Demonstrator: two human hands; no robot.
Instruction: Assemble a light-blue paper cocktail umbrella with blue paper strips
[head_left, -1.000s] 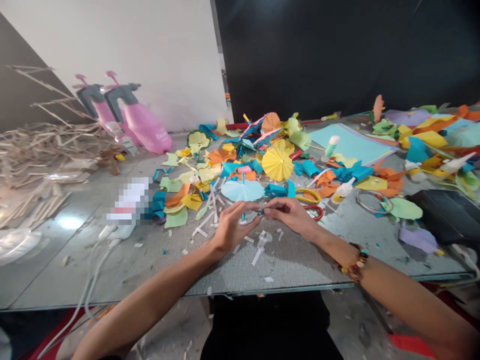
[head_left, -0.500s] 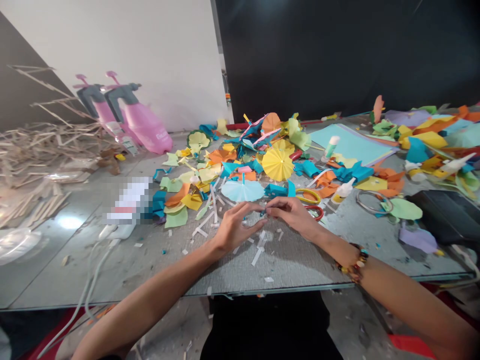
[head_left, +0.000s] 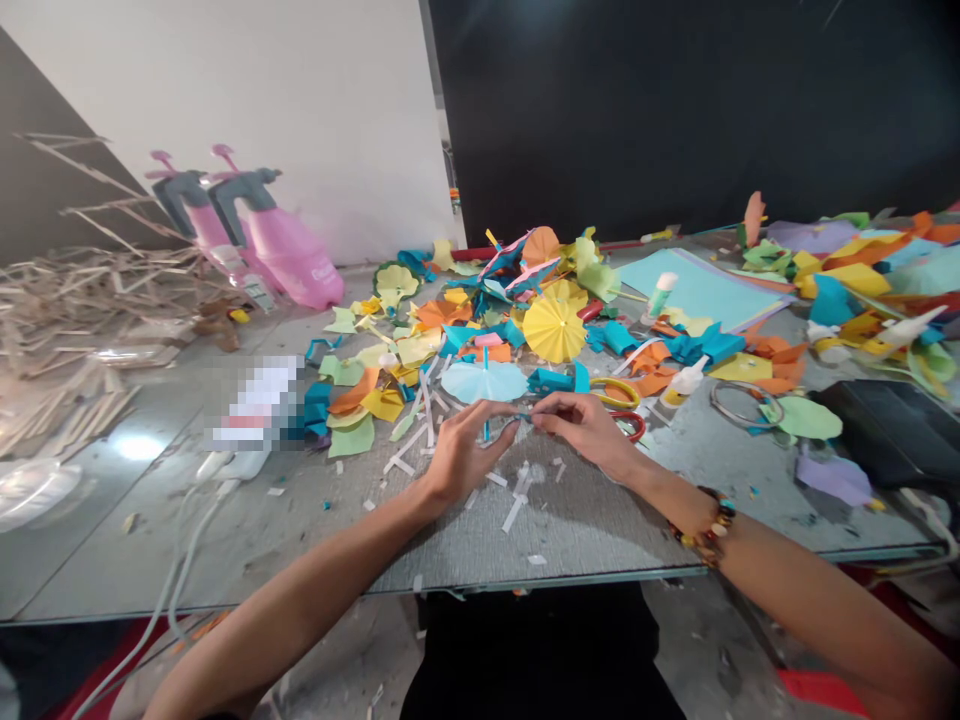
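Over the middle of the table, my left hand (head_left: 463, 455) and my right hand (head_left: 583, 432) meet fingertip to fingertip. Between them is a small dark blue piece (head_left: 526, 419), probably paper, pinched by thumb and fingers on both sides. Most of it is hidden by the fingertips. Just beyond my left hand sits a light blue pleated paper umbrella (head_left: 480, 382) with a blue stick through its centre. Red-handled scissors (head_left: 632, 428) and yellow-handled scissors (head_left: 616, 392) lie close behind my right hand.
White paper strips (head_left: 517, 505) are scattered near the hands. Coloured paper scraps and a yellow pleated disc (head_left: 555, 328) cover the back. A glue bottle (head_left: 686, 378) and glue stick (head_left: 663, 294) stand right. A phone (head_left: 262, 400) with cables and pink spray bottles (head_left: 296, 260) are left.
My left thumb has risen toward its fingertips and now closes on the small blue piece. My right hand stays almost where it was.
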